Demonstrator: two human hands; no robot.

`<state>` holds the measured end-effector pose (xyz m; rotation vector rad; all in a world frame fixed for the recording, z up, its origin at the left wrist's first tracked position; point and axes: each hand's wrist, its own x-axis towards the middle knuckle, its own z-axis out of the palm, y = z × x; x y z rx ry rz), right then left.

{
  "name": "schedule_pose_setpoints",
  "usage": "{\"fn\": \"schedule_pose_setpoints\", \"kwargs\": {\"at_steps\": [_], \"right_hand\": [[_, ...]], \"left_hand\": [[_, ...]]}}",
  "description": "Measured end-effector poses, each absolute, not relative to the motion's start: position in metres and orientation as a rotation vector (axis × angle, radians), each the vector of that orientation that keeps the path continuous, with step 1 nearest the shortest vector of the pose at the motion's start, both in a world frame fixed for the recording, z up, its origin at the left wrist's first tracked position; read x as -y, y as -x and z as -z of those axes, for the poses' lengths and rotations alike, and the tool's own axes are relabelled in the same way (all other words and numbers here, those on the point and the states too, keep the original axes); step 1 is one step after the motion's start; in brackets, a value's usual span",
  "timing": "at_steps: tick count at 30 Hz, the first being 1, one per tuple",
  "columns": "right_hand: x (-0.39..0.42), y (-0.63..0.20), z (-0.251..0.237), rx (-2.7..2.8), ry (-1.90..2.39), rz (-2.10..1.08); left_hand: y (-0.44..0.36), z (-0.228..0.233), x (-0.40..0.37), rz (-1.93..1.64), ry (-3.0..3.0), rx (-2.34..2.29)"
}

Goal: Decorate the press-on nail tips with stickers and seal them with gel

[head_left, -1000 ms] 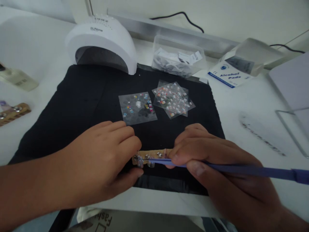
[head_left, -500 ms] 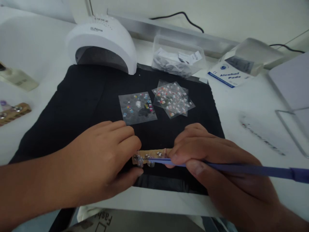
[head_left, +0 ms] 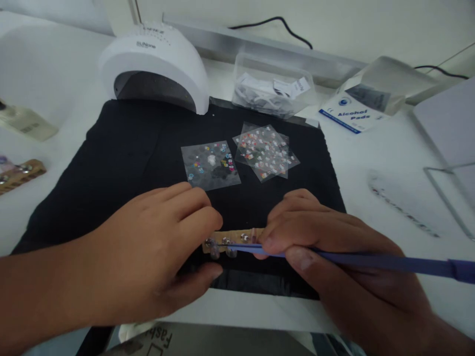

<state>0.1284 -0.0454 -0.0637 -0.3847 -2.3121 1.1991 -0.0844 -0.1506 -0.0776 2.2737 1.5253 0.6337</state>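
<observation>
A small wooden strip point(head_left: 236, 234) with shiny metal knobs lies near the mat's front edge. Clear false nail tips point(head_left: 214, 251) stick out from its left part. My left hand point(head_left: 174, 237) is beside the strip's left end, thumb and fingers apart, with nothing visible between them. Slim purple tweezers point(head_left: 349, 259) are in my right hand point(head_left: 326, 242), pinched between thumb and fingers. Their tips reach left over the strip, near the knobs by the nail tips. My right fingers cover the strip's right end.
On the black mat point(head_left: 126, 148) are a clear sheet of small stickers point(head_left: 211, 165) and several overlapping sheets point(head_left: 265, 151). Behind stand a white nail lamp point(head_left: 156, 64), a clear plastic box point(head_left: 272, 91) and an alcohol pads box point(head_left: 356, 109). At left lies a bottle point(head_left: 27, 121).
My left thumb and fingers have parted and come off the leftmost nail tip. The strip stays put, and my right hand with the tweezers has hardly moved.
</observation>
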Motion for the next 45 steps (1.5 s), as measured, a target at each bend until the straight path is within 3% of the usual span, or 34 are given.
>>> {"fn": "schedule_pose_setpoints", "kwargs": {"at_steps": [45], "right_hand": [[0.0483, -0.1283, 0.0632, 2.182, 0.486, -1.338]], "left_hand": [[0.0786, 0.0859, 0.1561, -0.772, -2.174, -1.524]]}}
